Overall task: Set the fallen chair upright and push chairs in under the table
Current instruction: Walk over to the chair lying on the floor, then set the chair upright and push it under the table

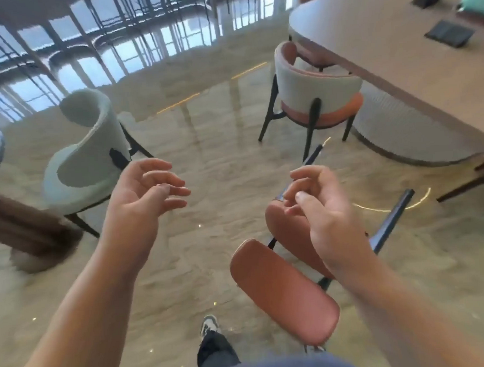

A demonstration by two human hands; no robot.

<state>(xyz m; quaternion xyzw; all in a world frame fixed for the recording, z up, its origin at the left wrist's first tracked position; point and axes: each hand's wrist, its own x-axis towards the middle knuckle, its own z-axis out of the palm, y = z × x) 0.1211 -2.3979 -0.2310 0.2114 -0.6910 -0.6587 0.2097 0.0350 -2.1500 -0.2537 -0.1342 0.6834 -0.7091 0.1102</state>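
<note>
Head view: fallen chair (282, 287) on floor at 5 o'clock, long axis running 11 to 5, directly beneath right hand (317, 204) (the nearer); left hand (145, 188) apart at 9. Both hands' fingers loosely curled, empty.

I see a fallen chair (282, 287) in terracotta pink with dark legs, an upright chair (317, 95) grey-backed with an orange seat, a brown bench (396, 49), and a glossy beige marbled floor (206, 162).

- The floor (206, 162) is seen as glossy polished stone.
- The fallen chair (285, 290) is padded in smooth matt terracotta upholstery, with dark legs.
- The desk (391, 63) is finished matt, wood-like.
</note>
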